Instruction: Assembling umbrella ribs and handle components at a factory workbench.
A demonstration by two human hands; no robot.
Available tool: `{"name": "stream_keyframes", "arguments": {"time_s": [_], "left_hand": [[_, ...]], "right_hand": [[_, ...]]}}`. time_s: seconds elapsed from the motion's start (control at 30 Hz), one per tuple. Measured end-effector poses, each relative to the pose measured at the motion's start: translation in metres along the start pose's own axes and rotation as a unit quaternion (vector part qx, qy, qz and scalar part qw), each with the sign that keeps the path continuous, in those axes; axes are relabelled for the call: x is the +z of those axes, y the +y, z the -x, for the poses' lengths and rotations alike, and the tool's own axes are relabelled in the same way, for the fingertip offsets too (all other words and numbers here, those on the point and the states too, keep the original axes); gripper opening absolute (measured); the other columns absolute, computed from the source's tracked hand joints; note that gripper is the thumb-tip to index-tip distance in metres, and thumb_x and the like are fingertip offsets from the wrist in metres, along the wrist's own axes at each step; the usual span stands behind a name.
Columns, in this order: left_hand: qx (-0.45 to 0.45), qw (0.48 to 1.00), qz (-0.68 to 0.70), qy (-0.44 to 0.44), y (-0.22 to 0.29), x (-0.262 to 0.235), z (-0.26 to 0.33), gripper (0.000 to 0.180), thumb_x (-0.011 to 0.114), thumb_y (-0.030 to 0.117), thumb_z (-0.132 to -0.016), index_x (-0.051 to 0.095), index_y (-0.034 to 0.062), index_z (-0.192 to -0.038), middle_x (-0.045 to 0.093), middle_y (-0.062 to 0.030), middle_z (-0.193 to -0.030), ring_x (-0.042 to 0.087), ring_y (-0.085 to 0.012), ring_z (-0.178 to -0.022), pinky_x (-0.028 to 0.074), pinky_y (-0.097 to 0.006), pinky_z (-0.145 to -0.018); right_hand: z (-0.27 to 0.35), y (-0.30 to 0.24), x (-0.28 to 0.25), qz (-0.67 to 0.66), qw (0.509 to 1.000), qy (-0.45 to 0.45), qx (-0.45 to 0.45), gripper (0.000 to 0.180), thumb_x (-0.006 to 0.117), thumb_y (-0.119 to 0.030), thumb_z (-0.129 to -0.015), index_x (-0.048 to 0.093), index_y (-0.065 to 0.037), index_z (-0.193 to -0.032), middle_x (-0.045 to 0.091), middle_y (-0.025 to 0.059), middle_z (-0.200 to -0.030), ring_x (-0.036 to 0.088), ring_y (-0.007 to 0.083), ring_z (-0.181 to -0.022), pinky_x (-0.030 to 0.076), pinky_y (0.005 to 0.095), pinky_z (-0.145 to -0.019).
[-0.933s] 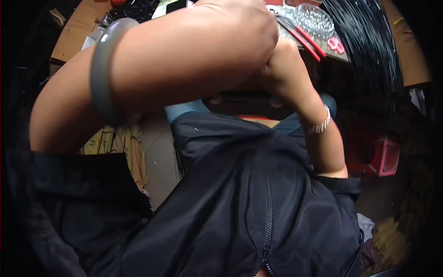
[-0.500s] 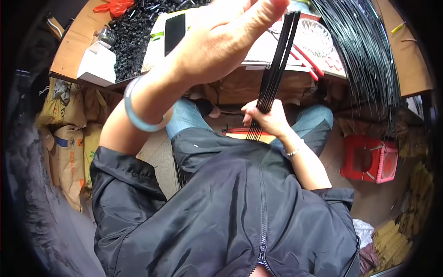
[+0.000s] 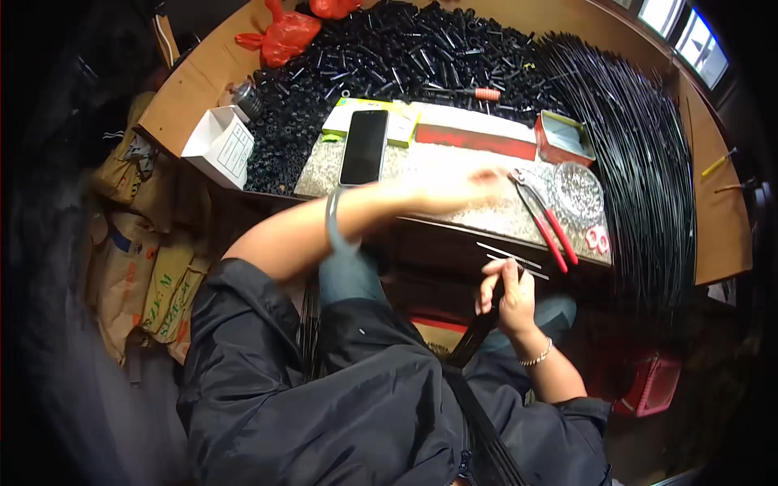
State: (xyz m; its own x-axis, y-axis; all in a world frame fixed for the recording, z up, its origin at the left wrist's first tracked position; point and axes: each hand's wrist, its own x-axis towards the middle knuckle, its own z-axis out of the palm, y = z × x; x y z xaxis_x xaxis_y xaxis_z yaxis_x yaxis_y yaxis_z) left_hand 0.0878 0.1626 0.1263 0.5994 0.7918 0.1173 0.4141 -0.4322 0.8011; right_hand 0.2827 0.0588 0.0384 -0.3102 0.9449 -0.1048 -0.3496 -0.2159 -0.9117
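Below the bench edge, a bundle of black rods is gripped in the right hand, fingers curled round it. Further up, the left hand is stretched over the stone slab beside red-handled pliers; being blurred, its finger state cannot be told.

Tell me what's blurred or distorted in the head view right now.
Head view: the left hand is motion-smeared over the stone slab; the right hand gripping black rods is sharper; the table edge bows from the fisheye; the rim falls into dark vignette.
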Motion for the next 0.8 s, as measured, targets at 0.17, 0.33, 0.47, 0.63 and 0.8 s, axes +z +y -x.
{"name": "stream_keyframes", "arguments": {"time_s": [0.17, 0.33, 0.47, 0.63, 0.8], "left_hand": [[-0.129, 0.858, -0.413, 0.278, -0.153, -0.106, -0.073, 0.034, 0.056, 0.011, -0.078, 0.06, 0.0205, -0.111, 0.056, -0.0153, -0.096, 0.055, -0.0325, -0.093, 0.047, -0.042, -0.082], [-0.114, 0.821, -0.53, 0.179, -0.185, -0.142, -0.1, 0.027, 0.055, 0.006, -0.075, 0.069, 0.02, -0.094, 0.054, -0.0081, -0.094, 0.055, -0.0259, -0.096, 0.048, -0.037, -0.079], [0.029, 0.844, -0.514, 0.154, -0.185, -0.163, -0.101, 0.019, 0.063, 0.008, -0.071, 0.066, 0.0111, -0.09, 0.054, -0.0059, -0.091, 0.052, -0.0247, -0.092, 0.047, -0.037, -0.075], [0.056, 0.91, -0.29, 0.29, -0.15, -0.121, -0.153, 0.02, 0.049, 0.014, -0.083, 0.052, 0.0032, -0.1, 0.062, -0.0186, -0.088, 0.061, -0.0357, -0.08, 0.048, -0.041, -0.069], [-0.08, 0.892, -0.43, 0.11, -0.118, -0.042, -0.201, 0.022, 0.066, 0.028, -0.075, 0.067, 0.0087, -0.085, 0.066, -0.0137, -0.087, 0.064, -0.0309, -0.083, 0.052, -0.041, -0.071]], "right_hand": [[-0.009, 0.001, -0.006, -0.023, 1.0, -0.008, 0.004, 0.041, 0.034, -0.033, -0.097, 0.052, 0.003, -0.088, 0.052, 0.0093, -0.053, 0.048, 0.0134, -0.04, 0.044, 0.0271, -0.039], [-0.023, -0.004, -0.021, -0.004, 1.0, 0.006, -0.001, 0.041, 0.035, -0.033, -0.097, 0.053, 0.003, -0.089, 0.053, 0.0094, -0.054, 0.049, 0.0133, -0.041, 0.044, 0.0261, -0.041], [-0.026, -0.003, -0.031, -0.013, 0.999, 0.031, -0.008, 0.041, 0.035, -0.033, -0.097, 0.053, 0.003, -0.09, 0.053, 0.0092, -0.054, 0.049, 0.0133, -0.041, 0.044, 0.026, -0.041], [-0.027, -0.004, -0.032, -0.011, 0.999, 0.037, -0.005, 0.041, 0.035, -0.033, -0.097, 0.053, 0.003, -0.09, 0.053, 0.0091, -0.054, 0.049, 0.0132, -0.041, 0.043, 0.0251, -0.04], [-0.022, -0.005, -0.03, -0.005, 0.999, 0.04, -0.011, 0.042, 0.034, -0.033, -0.097, 0.054, 0.003, -0.09, 0.054, 0.0089, -0.054, 0.05, 0.0131, -0.041, 0.042, 0.0245, -0.04]]}}
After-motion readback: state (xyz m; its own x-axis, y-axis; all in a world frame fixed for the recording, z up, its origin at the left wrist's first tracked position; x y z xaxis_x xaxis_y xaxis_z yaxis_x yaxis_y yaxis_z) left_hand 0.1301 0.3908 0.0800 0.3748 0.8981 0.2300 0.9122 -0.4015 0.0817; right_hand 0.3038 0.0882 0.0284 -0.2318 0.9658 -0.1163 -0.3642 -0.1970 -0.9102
